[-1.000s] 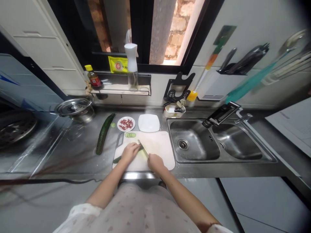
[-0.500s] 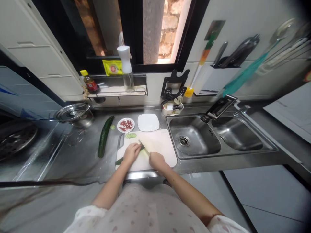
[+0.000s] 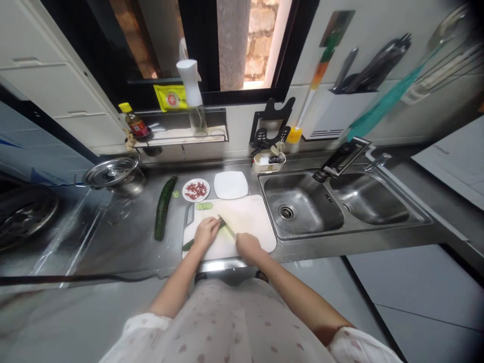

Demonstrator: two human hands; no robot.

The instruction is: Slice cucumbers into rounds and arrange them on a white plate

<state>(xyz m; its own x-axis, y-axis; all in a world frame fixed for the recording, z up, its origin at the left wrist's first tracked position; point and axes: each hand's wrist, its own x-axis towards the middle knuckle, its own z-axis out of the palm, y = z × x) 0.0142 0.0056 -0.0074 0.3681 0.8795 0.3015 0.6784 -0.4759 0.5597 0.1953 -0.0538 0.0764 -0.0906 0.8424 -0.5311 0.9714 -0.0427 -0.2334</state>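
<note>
Dressed in a pale, off-white garment (image 3: 234, 327) sprinkled with small pinkish-brown spots, loose across the front. Short sleeves, the left sleeve (image 3: 132, 330) and right sleeve (image 3: 355, 343) ending above the elbows. Forearms bare, both hands bare too: left hand (image 3: 206, 233), right hand (image 3: 247, 247). No rings, watch or gloves visible.

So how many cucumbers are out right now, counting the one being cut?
2. One whole cucumber lies on the steel counter left of the cutting board; the other cucumber is on the board under the left hand.
</note>
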